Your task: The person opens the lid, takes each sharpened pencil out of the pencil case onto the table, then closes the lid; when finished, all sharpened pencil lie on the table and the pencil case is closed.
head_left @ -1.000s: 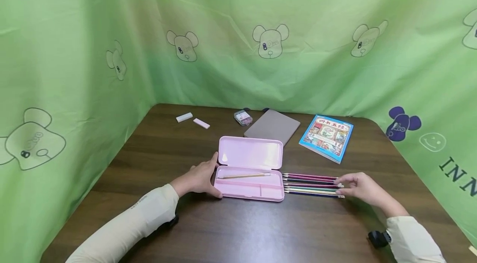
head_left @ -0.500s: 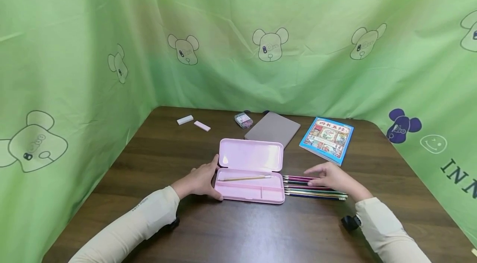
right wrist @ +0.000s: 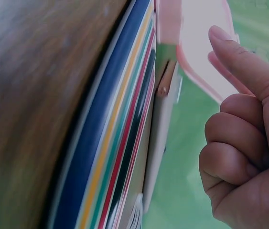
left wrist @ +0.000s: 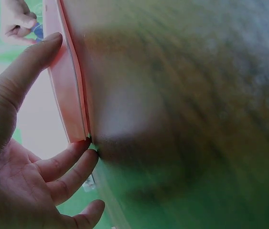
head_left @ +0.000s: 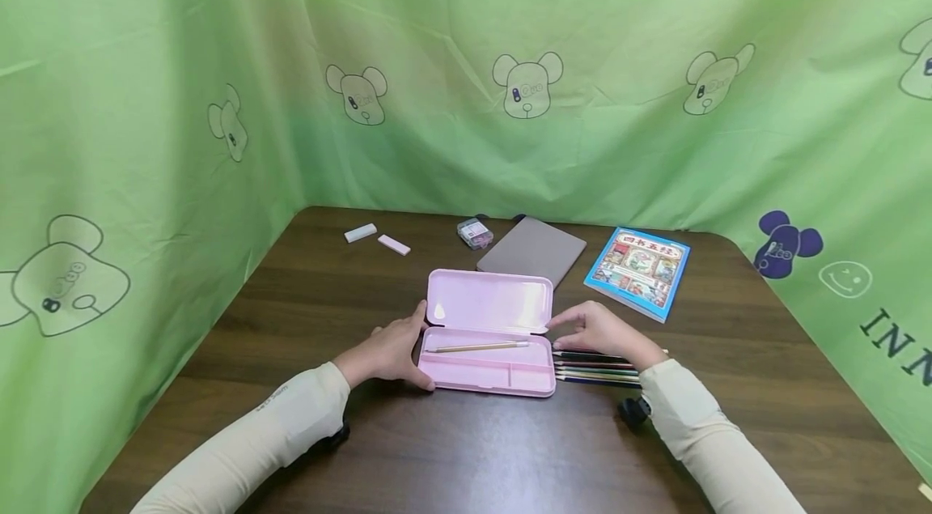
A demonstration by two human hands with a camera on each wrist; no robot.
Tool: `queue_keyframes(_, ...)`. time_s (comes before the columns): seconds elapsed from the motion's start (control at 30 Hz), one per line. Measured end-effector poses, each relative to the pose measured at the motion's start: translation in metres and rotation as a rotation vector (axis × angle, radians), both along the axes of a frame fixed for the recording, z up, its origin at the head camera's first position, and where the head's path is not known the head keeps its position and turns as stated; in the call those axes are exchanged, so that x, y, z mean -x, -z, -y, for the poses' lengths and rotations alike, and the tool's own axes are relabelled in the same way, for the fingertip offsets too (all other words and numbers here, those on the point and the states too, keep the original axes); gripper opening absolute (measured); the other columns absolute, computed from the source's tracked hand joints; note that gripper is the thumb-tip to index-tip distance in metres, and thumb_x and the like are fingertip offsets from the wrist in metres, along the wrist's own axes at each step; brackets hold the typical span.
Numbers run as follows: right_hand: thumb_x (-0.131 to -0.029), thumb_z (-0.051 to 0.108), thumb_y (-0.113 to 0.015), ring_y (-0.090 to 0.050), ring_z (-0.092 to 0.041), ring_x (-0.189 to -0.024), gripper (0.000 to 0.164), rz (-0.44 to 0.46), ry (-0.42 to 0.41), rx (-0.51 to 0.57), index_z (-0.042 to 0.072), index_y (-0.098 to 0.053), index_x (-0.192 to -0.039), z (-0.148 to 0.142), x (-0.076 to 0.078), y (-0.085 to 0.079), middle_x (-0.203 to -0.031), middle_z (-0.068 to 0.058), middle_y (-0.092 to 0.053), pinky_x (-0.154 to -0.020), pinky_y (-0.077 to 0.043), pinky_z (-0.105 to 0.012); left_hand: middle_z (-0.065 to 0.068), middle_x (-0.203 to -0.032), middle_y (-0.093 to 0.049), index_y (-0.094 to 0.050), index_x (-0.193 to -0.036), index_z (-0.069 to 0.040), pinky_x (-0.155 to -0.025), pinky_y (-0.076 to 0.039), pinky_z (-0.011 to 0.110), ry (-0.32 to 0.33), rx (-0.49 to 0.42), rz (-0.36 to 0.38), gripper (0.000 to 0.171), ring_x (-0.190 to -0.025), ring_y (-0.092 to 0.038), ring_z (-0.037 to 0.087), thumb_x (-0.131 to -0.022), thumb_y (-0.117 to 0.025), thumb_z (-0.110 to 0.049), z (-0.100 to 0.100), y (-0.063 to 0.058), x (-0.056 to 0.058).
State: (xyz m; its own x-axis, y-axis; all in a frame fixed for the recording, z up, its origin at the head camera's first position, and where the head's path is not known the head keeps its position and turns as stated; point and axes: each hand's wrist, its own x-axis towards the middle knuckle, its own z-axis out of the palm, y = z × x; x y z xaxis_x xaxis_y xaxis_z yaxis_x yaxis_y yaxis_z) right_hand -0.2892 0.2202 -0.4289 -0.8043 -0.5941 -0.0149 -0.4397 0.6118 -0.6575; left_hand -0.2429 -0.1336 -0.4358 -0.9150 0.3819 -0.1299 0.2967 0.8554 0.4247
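Note:
A pink pencil case (head_left: 466,375) lies with its lid (head_left: 489,301) raised toward the back. One gold-coloured pencil (head_left: 476,347) is in its rear compartment. My left hand (head_left: 389,348) holds the case's left end, thumb at the front edge and fingers around the back corner; the left wrist view shows the thumb on the pink side (left wrist: 69,105). To the right lies a row of pencils (head_left: 597,372), tips toward the case. Over them is my right hand (head_left: 600,329), holding nothing. Its thumb and index finger point at the case's right hinge corner, other fingers curled in.
Behind the case are a grey flat notebook (head_left: 535,251), a small clear box (head_left: 476,233) and a blue picture book (head_left: 639,271). A white block (head_left: 360,233) and a pink block (head_left: 394,244) lie at the back left. Green printed cloth (head_left: 451,150) surrounds the table.
My right hand has moved left from the far ends of the pencils, over them, to the right side of the pencil case. The left hand stays on the case.

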Motion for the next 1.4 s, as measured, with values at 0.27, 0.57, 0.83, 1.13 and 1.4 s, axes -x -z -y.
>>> queue_keyframes(0.27, -0.078, 0.021, -0.074, -0.027, -0.002, -0.046, 0.024, -0.014, -0.087, -0.072, 0.009, -0.072, -0.099, 0.032, 0.009, 0.002, -0.052, 0.01, -0.033, -0.048, -0.03, -0.019, 0.003, -0.132, -0.054, -0.009, -0.147, 0.002, -0.086, -0.036, 0.056, -0.002, -0.003, 0.001, 0.131, -0.123, -0.047, 0.026, -0.054, -0.086, -0.048, 0.0, 0.0, 0.001)
queue_keyframes(0.57, -0.075, 0.018, -0.076, -0.037, -0.003, -0.053, 0.019, -0.061, -0.137, -0.141, 0.011, -0.073, -0.092, 0.058, 0.005, 0.004, -0.063, 0.008, -0.051, -0.051, -0.034, -0.02, 0.002, -0.132, -0.054, -0.008, -0.147, 0.002, -0.089, -0.034, 0.059, 0.006, -0.009, 0.015, 0.13, -0.124, -0.045, 0.026, -0.055, -0.086, -0.048, 0.0, 0.002, 0.0)
queue_keyframes(0.83, -0.074, 0.02, -0.077, -0.044, -0.005, -0.059, 0.014, -0.088, -0.122, -0.264, 0.013, -0.073, -0.086, 0.065, 0.003, 0.005, -0.07, 0.01, -0.06, -0.056, -0.038, -0.021, 0.002, -0.131, -0.054, -0.008, -0.147, 0.001, -0.086, -0.036, 0.055, 0.0, 0.001, 0.002, 0.13, -0.122, -0.047, 0.025, -0.054, -0.086, -0.047, 0.0, -0.002, 0.001)
queue_keyframes(1.13, -0.074, 0.018, -0.076, -0.043, -0.003, -0.056, 0.008, -0.122, -0.162, -0.29, 0.015, -0.069, -0.071, 0.066, 0.004, 0.003, -0.062, 0.01, -0.057, -0.054, -0.037, -0.02, 0.003, -0.133, -0.052, -0.007, -0.147, 0.002, -0.088, -0.034, 0.058, 0.002, 0.008, 0.018, 0.13, -0.124, -0.045, 0.027, -0.055, -0.085, -0.048, -0.001, -0.002, 0.001)
queue_keyframes(1.4, -0.076, 0.013, -0.072, -0.036, -0.002, -0.052, 0.003, -0.148, -0.157, -0.091, 0.012, -0.069, -0.074, 0.041, 0.007, -0.01, -0.057, 0.009, -0.045, -0.049, -0.031, -0.019, 0.004, -0.134, -0.051, -0.008, -0.147, 0.003, -0.09, -0.033, 0.061, -0.001, -0.012, 0.023, 0.129, -0.124, -0.044, 0.029, -0.056, -0.085, -0.046, 0.0, -0.004, 0.001)
